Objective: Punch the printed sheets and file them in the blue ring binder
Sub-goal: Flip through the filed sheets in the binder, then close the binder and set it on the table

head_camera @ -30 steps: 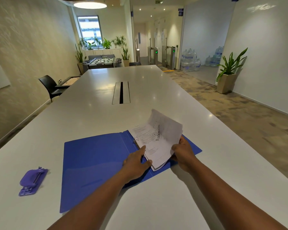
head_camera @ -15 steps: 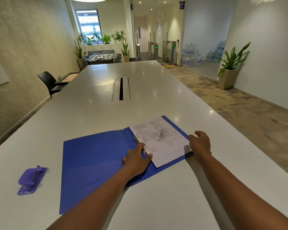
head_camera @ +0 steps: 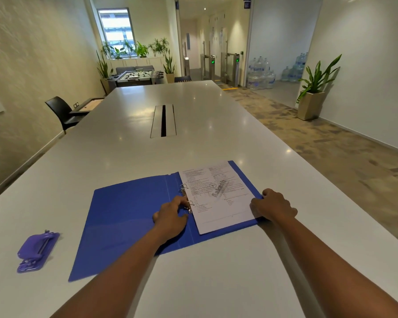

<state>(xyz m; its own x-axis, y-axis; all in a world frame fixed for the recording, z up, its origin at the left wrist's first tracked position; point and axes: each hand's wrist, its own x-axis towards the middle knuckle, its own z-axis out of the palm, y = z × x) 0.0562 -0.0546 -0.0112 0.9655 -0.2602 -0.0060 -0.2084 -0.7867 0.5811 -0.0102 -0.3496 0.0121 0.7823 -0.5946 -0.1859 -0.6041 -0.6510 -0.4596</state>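
Note:
The blue ring binder (head_camera: 124, 216) lies open and flat on the white table (head_camera: 216, 283). The printed sheets (head_camera: 218, 198) lie flat on its right half, threaded on the metal rings (head_camera: 186, 198). My left hand (head_camera: 170, 218) rests at the spine with its fingertips on the lower ring. My right hand (head_camera: 274, 207) grips the right edge of the binder's cover and the sheets, fingers curled over it. A purple hole punch (head_camera: 38, 251) sits on the table far to the left, apart from both hands.
A cable slot (head_camera: 163, 120) runs down the table's middle beyond the binder. A black chair (head_camera: 62, 111) stands at the left side. The table's right edge drops to carpeted floor, with a potted plant (head_camera: 313, 88) by the wall.
The lifted sheets have dropped flat onto the binder's right half. My right hand let go of them and moved to the binder's right edge. My left hand stayed at the rings.

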